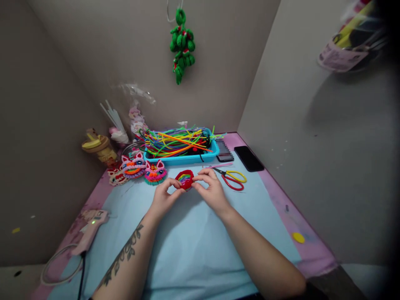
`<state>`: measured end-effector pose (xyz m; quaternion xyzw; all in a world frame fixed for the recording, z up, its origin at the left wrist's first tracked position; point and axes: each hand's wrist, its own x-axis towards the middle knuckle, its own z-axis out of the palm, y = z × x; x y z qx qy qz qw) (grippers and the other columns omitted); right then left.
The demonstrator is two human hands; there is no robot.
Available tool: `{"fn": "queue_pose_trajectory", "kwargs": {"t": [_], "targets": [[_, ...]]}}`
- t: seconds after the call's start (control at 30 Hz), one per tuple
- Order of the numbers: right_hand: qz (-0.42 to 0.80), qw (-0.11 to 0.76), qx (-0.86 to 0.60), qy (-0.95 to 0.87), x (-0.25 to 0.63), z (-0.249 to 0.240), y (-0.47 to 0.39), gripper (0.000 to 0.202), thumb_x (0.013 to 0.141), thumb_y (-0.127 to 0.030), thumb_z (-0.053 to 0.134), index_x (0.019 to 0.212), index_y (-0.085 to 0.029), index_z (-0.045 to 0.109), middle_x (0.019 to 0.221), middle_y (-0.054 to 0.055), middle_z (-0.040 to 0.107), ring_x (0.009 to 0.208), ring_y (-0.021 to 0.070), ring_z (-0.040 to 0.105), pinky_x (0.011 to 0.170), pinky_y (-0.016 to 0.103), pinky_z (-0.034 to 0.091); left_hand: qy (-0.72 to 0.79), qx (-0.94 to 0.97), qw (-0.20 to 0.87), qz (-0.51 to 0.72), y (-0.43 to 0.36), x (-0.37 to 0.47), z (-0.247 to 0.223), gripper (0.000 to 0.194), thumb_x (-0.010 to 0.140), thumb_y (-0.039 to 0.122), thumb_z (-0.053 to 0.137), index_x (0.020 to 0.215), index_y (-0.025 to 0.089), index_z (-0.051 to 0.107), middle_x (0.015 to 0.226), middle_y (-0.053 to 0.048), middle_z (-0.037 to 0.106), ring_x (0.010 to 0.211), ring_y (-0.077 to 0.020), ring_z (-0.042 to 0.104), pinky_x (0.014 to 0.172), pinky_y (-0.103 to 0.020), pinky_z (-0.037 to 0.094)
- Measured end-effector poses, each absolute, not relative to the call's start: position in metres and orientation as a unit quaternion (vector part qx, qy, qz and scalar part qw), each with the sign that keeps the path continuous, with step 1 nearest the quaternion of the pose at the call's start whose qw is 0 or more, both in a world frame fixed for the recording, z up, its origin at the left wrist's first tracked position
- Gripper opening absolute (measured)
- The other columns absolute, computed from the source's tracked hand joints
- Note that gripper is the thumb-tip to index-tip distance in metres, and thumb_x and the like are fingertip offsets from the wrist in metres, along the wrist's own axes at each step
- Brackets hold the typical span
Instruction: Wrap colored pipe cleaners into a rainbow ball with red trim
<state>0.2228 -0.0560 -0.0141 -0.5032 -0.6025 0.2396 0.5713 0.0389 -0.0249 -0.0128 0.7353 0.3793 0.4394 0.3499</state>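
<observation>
A small round red piece with rainbow-coloured stripes inside (pixel 185 179) is held just above the blue cloth, between both hands. My left hand (pixel 166 196) pinches its lower left edge between thumb and fingers. At the right edge, the fingertips and thumb of my right hand (pixel 211 187) close on the same piece. Scissors with one yellow and one red handle (pixel 233 180) lie right of my right hand. Behind my left hand sits a pink, teal and orange fuzzy animal face (pixel 155 173), with a similar purple and pink one (pixel 133 166) beside it.
A blue tray (pixel 178 159) of colourful fuzzy stems stands at the back. A black phone (pixel 249 158) lies back right. A pink glue gun (pixel 90 233) with a cable rests at left, a yellow disc (pixel 298 238) at right. Green ornaments (pixel 181 46) hang above.
</observation>
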Motion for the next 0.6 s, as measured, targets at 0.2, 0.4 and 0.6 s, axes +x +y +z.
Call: {"fn": "queue_pose_trajectory", "kwargs": {"t": [0.2, 0.4, 0.6], "targets": [[0.284, 0.572, -0.497, -0.587, 0.224, -0.0152, -0.055, 0.002, 0.075, -0.023, 0.068, 0.076, -0.022, 0.069, 0.103, 0.005, 0.053, 0.103, 0.02, 0.053, 0.098, 0.041, 0.04, 0.362, 0.767, 0.288, 0.444, -0.0306, 0.0442, -0.0064, 0.017, 0.077, 0.027, 0.066, 0.07, 0.019, 0.053, 0.076, -0.002, 0.064, 0.074, -0.0158, 0.061, 0.071, -0.029, 0.048], [0.29, 0.579, -0.493, -0.581, 0.2189, -0.0165, -0.0564, 0.008, 0.07, -0.023, 0.072, 0.076, -0.022, 0.067, 0.109, 0.006, 0.054, 0.107, 0.0216, 0.053, 0.1, 0.041, 0.039, 0.351, 0.79, 0.231, 0.446, -0.0324, 0.0459, -0.0116, 0.016, 0.08, 0.026, 0.063, 0.069, 0.02, 0.053, 0.074, -0.003, 0.064, 0.074, -0.0164, 0.059, 0.073, -0.032, 0.047], [0.279, 0.585, -0.506, -0.57, 0.2169, -0.0177, -0.0576, 0.005, 0.072, -0.021, 0.069, 0.075, -0.022, 0.066, 0.106, 0.006, 0.055, 0.106, 0.0213, 0.053, 0.099, 0.041, 0.039, 0.349, 0.799, 0.202, 0.446, -0.0337, 0.0491, -0.0127, 0.015, 0.08, 0.026, 0.064, 0.069, 0.021, 0.053, 0.073, -0.003, 0.065, 0.074, -0.0174, 0.06, 0.076, -0.035, 0.046]]}}
